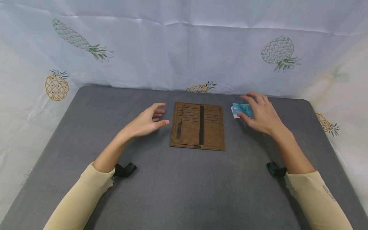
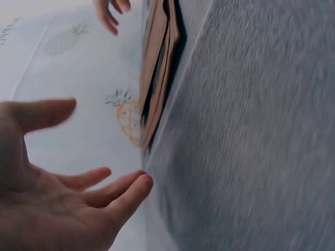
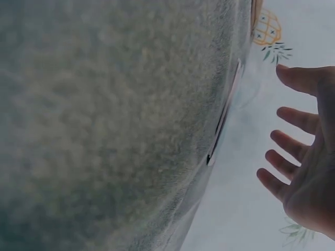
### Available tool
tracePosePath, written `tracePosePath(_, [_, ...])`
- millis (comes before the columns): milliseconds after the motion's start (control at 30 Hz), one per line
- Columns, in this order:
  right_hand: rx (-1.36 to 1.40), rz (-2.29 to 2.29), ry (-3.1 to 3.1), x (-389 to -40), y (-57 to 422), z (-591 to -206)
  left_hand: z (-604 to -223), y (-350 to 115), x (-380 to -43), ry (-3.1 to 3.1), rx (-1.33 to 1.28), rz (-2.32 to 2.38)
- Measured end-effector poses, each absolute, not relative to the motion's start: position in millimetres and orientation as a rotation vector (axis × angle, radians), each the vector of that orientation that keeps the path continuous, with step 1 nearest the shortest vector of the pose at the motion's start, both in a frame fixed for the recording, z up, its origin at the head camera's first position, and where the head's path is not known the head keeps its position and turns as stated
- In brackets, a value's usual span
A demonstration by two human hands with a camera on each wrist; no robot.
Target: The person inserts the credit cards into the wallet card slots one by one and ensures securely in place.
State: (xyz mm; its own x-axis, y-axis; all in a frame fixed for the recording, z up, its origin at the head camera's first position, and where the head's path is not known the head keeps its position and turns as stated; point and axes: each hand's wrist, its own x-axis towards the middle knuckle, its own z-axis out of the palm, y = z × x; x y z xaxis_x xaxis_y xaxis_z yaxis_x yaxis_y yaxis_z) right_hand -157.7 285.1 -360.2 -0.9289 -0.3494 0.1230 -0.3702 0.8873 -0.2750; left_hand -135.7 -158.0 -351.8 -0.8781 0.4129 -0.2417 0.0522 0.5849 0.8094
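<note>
A brown wallet (image 1: 189, 129) lies spread flat on the grey table, showing card slots on both halves and a dark strip down its middle. My left hand (image 1: 146, 121) hovers just left of it, thumb and fingers apart with nothing between them. To the wallet's right is a blue card (image 1: 241, 109) with a pale card edge peeking out beneath. Over these cards is my right hand (image 1: 262, 115), its fingers spread and partly covering them. In the right wrist view the cards (image 3: 225, 112) appear edge-on, apart from the right hand's fingers (image 3: 293, 119).
The grey table (image 1: 184, 188) stretches towards me and to both sides. Behind it hangs a white cloth (image 1: 184, 57) printed with pineapples, which also runs along the sides. Black straps (image 1: 125, 170) sit at both wrists, close over the table.
</note>
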Motion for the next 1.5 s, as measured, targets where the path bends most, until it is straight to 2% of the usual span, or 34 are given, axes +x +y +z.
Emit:
tracePosePath(433, [0.61, 0.494, -3.161, -184.2, 289.0, -366.6, -363.3, -135.4, -131.8, 2.139, 0.244, 1.491])
tracePosePath(967, [0.527, 0.551, -3.306, -200.1, 288.2, -361.8, -371.8, -126.6, -138.0, 1.73, -0.094, 2.034])
tracePosePath(1500, [0.5, 0.913, -3.199, -202.2, 296.5, -358.1, -385.3, -121.0, -141.1, 1.611, -0.125, 2.12])
